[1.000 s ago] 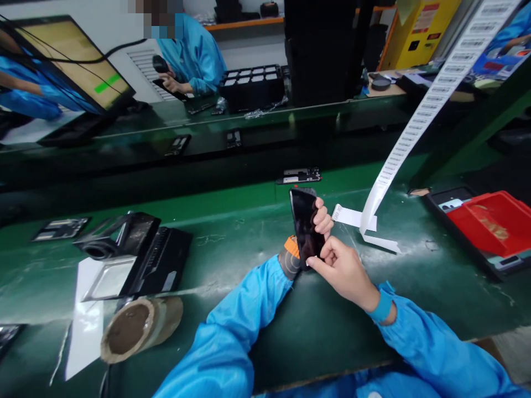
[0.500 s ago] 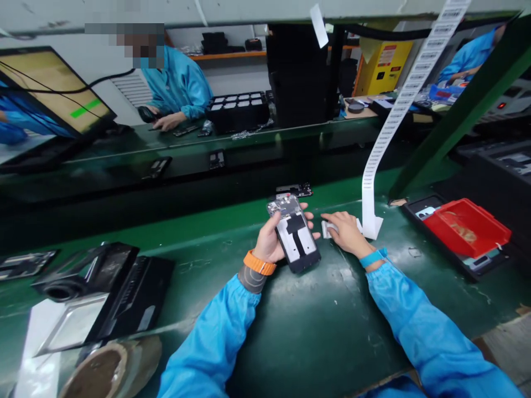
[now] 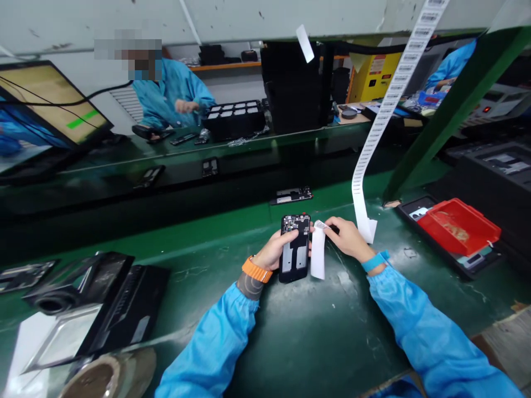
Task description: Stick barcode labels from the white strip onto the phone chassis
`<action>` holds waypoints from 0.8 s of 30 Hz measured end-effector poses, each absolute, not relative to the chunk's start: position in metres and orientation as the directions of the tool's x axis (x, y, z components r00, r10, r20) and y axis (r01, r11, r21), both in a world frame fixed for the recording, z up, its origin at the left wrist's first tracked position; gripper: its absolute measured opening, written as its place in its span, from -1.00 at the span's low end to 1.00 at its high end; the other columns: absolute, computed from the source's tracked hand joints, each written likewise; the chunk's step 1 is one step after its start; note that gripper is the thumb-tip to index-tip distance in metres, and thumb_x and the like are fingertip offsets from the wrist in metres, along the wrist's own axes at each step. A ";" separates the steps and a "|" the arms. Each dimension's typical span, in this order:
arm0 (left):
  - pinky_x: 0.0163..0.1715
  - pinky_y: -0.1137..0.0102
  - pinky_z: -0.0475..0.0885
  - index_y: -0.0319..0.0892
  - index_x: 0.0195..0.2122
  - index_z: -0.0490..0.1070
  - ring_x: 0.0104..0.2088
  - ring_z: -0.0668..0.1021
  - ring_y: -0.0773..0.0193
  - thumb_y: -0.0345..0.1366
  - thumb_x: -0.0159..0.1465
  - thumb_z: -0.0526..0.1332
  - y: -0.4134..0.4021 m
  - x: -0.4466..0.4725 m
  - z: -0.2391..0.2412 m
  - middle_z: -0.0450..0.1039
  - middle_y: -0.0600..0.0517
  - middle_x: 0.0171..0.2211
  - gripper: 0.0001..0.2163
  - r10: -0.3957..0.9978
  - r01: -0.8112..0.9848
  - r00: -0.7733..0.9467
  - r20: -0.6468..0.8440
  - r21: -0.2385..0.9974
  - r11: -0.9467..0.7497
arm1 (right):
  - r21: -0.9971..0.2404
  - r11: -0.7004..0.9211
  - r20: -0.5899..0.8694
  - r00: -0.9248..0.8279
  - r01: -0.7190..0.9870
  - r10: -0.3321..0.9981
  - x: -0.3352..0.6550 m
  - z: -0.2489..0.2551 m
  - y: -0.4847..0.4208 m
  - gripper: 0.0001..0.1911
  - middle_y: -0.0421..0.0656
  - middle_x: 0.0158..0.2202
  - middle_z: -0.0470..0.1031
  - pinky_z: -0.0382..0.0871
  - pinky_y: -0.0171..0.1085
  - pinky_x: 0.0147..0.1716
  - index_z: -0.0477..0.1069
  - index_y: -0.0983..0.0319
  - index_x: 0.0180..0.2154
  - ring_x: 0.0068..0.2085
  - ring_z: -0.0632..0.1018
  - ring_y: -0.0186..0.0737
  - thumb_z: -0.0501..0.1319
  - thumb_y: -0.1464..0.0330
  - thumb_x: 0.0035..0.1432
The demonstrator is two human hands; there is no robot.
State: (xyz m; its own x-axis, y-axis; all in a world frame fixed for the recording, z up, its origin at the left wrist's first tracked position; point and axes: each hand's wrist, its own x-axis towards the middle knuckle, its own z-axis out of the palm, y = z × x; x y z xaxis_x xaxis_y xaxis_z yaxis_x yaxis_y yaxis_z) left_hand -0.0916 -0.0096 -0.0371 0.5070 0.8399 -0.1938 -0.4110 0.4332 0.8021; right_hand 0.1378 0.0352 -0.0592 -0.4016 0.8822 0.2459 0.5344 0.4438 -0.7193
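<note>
My left hand (image 3: 271,251) is closed around an opened phone (image 3: 295,257), its circuit board and white-and-black inner parts facing up, with the thumb across its face. Just right of the phone, my right hand (image 3: 346,237) pinches the top of a white label strip (image 3: 318,251) that hangs down above the green bench. A long strip of barcode labels (image 3: 379,116) comes down from above and folds onto the bench beyond my right wrist. Another opened phone (image 3: 292,195) lies past my hands at the conveyor's near edge.
At right, a red bin (image 3: 458,226) rests in a black tray (image 3: 468,271). A black device (image 3: 120,304) and a roll of brown tape (image 3: 108,376) stand at left. Across the dark conveyor (image 3: 244,188), a co-worker (image 3: 174,88) works beside a black box (image 3: 234,119).
My right hand has lifted the label strip off the bench beside the phone. My left hand has turned the phone more upright. The co-worker's hand has risen.
</note>
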 end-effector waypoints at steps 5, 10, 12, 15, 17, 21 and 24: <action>-0.17 0.15 0.52 -0.32 0.13 0.43 -0.24 0.62 0.00 -0.07 0.13 0.40 -0.024 -0.084 -0.016 0.58 -0.23 -0.20 -0.40 0.787 -0.380 0.610 -0.090 0.839 0.390 | -0.900 0.272 0.156 -0.331 0.340 0.931 0.146 -0.041 0.013 -0.82 -0.17 -0.35 0.54 0.38 -0.27 -0.37 0.47 0.20 -0.24 -0.35 0.52 -0.21 0.17 0.26 0.25; -0.21 0.26 0.50 -0.23 0.20 0.37 -0.29 0.61 0.14 -0.13 0.18 0.38 -0.026 -0.083 -0.017 0.57 -0.16 -0.15 -0.42 0.801 -0.296 0.595 -0.069 0.907 0.299 | -0.943 0.216 0.131 -0.316 0.253 0.940 0.150 -0.037 0.002 -0.83 -0.18 -0.34 0.50 0.35 -0.27 -0.36 0.45 0.20 -0.19 -0.33 0.50 -0.22 0.22 0.26 0.21; -0.21 0.29 0.49 -0.25 0.18 0.39 -0.29 0.60 0.16 -0.12 0.20 0.36 -0.024 -0.084 -0.024 0.57 -0.16 -0.16 -0.44 0.808 -0.266 0.586 -0.063 0.927 0.265 | -0.956 0.194 0.128 -0.283 0.218 0.950 0.151 -0.036 0.002 -0.85 -0.22 -0.40 0.44 0.31 -0.30 -0.40 0.41 0.20 -0.25 -0.37 0.46 -0.26 0.26 0.27 0.18; -0.20 0.28 0.49 -0.24 0.17 0.40 -0.26 0.61 0.13 -0.12 0.20 0.36 -0.022 -0.085 -0.030 0.56 -0.18 -0.10 -0.46 0.810 -0.272 0.584 -0.053 0.928 0.257 | -0.969 0.168 0.108 -0.298 0.182 0.948 0.151 -0.035 0.002 -0.82 -0.25 -0.46 0.40 0.26 -0.31 -0.44 0.35 0.20 -0.38 -0.43 0.41 -0.30 0.27 0.25 0.17; -0.22 0.25 0.50 -0.21 0.20 0.38 -0.26 0.62 0.10 -0.12 0.20 0.36 -0.023 -0.084 -0.029 0.54 -0.20 -0.05 -0.44 0.794 -0.290 0.606 -0.045 0.917 0.273 | -0.971 0.161 0.099 -0.312 0.179 0.945 0.153 -0.033 0.001 -0.79 -0.25 -0.47 0.39 0.24 -0.30 -0.43 0.35 0.21 -0.40 -0.43 0.40 -0.30 0.26 0.23 0.18; -0.25 0.24 0.52 -0.22 0.21 0.36 -0.28 0.62 0.09 -0.10 0.20 0.36 -0.026 -0.082 -0.024 0.55 -0.21 -0.10 -0.42 0.761 -0.337 0.649 -0.013 0.891 0.303 | -0.965 0.180 0.109 -0.327 0.193 0.939 0.156 -0.030 0.001 -0.78 -0.24 -0.46 0.39 0.25 -0.30 -0.43 0.35 0.21 -0.40 -0.42 0.40 -0.30 0.25 0.21 0.20; -0.24 0.24 0.52 -0.24 0.20 0.35 -0.27 0.62 0.10 -0.09 0.21 0.36 -0.026 -0.081 -0.022 0.56 -0.19 -0.19 -0.42 0.751 -0.328 0.659 -0.033 0.886 0.327 | -0.941 0.217 0.120 -0.345 0.258 0.931 0.158 -0.026 -0.001 -0.84 -0.20 -0.38 0.45 0.33 -0.28 -0.38 0.38 0.20 -0.34 -0.37 0.46 -0.26 0.24 0.25 0.20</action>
